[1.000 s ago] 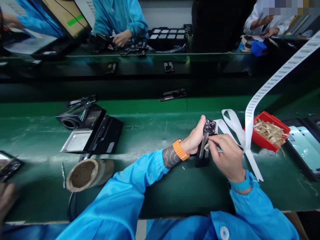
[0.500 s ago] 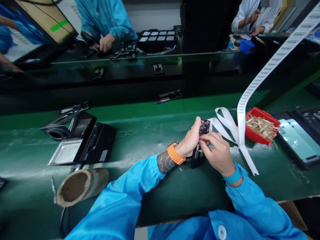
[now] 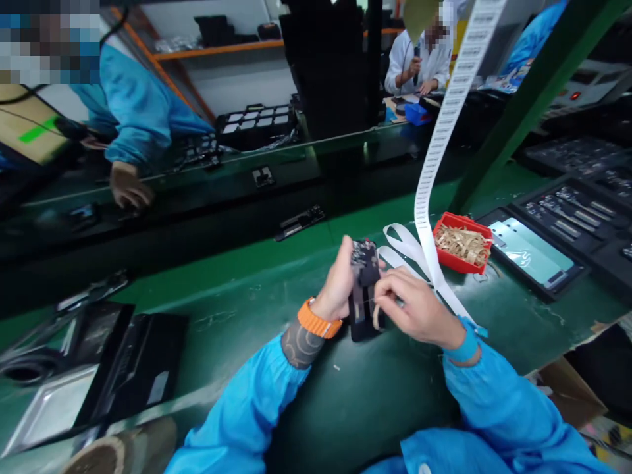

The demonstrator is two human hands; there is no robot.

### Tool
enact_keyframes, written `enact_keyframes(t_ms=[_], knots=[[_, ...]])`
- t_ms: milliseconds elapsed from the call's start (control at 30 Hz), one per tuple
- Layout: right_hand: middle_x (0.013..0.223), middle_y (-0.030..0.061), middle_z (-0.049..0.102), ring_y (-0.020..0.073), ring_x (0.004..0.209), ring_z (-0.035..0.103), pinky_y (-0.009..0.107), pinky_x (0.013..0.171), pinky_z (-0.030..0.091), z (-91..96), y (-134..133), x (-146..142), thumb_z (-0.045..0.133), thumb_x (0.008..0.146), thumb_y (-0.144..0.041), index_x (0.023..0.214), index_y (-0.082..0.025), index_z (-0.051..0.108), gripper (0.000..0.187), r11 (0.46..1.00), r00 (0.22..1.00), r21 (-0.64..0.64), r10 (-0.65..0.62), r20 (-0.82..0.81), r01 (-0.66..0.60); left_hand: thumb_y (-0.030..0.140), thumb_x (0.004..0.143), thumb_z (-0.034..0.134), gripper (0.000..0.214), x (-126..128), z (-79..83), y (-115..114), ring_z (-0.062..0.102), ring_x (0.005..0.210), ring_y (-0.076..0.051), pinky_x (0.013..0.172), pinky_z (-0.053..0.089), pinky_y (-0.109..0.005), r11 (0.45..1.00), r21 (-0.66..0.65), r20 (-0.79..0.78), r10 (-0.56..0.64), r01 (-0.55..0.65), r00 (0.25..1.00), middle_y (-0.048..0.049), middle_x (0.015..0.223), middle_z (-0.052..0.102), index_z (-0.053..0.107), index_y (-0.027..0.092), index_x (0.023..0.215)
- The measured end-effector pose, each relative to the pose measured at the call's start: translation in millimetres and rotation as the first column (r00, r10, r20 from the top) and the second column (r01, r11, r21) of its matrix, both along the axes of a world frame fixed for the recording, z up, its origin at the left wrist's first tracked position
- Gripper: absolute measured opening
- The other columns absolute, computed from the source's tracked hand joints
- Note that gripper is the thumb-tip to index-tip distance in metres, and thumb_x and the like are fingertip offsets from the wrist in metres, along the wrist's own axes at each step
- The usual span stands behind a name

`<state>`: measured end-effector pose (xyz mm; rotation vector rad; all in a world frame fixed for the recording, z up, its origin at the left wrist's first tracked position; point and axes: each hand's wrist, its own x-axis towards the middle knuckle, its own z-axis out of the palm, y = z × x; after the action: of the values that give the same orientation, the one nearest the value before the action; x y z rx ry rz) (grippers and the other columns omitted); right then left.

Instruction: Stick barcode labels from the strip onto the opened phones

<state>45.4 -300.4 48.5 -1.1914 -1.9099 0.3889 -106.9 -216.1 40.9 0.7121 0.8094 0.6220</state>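
A: Where is the phone frame [image 3: 362, 289]?

B: Upright on the green table [image 3: 237, 283], the left hand [image 3: 340, 284] closed around its edge. The right hand [image 3: 412, 308] pinches a small tan strip [image 3: 376, 317] against its lower part.

A: Any risk?

B: The hanging label tape [image 3: 434, 151] sits just beside that wrist; a snag could jerk the strip crooked.

One head-worn view looks forward and down from above the person's own blue sleeves, close over the green bench [image 3: 232, 309]. The left hand [image 3: 340, 284] and right hand [image 3: 413, 308] sit just right of centre, near the lens. The view is tilted, so the bench edge slopes across it. Farther off, it takes in the belt [image 3: 197, 210] and co-workers across it.
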Motion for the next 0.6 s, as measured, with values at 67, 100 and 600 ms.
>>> enact_keyframes(t_ms=[67,100,600], knots=[[0.08,0.0018,0.066,0.0187,0.075,0.061,0.031,0.072,0.046,4.0,4,44,0.053,0.096,-0.023,0.085,-0.024,0.056,0.012,0.974,0.973,0.026,-0.223,-0.061,0.224,0.077,0.095,0.03,0.074,9,7.8,23,0.071,0.066,-0.022,0.06,0.059,-0.034,0.999,-0.045,0.114,0.015,-0.01,0.993,-0.0107,0.081,0.072,0.069,0.014,0.097],[0.082,0.0027,0.067,0.0195,0.075,0.061,0.032,0.071,0.045,3.2,9,70,0.054,0.095,-0.025,0.086,-0.024,0.058,0.009,0.909,0.909,0.043,-0.41,-0.076,0.414,0.075,0.096,0.029,0.073,16,11.1,35,0.072,0.066,-0.023,0.06,0.06,-0.035,0.999,-0.033,0.144,-0.023,0.028,0.989,-0.0115,0.083,0.073,0.069,0.014,0.101],[0.078,0.0095,0.063,0.0271,0.085,0.058,0.04,0.079,0.042,-46.7,46,187,0.046,0.091,-0.042,0.071,-0.022,0.059,0.031,0.549,0.523,0.043,-0.815,0.25,0.835,0.069,0.1,0.017,0.084,84,-0.8,83,0.074,0.068,-0.028,0.064,0.062,-0.042,0.833,-0.027,0.331,-0.514,0.553,0.791,-0.0189,0.081,0.074,0.065,0.004,0.124]])
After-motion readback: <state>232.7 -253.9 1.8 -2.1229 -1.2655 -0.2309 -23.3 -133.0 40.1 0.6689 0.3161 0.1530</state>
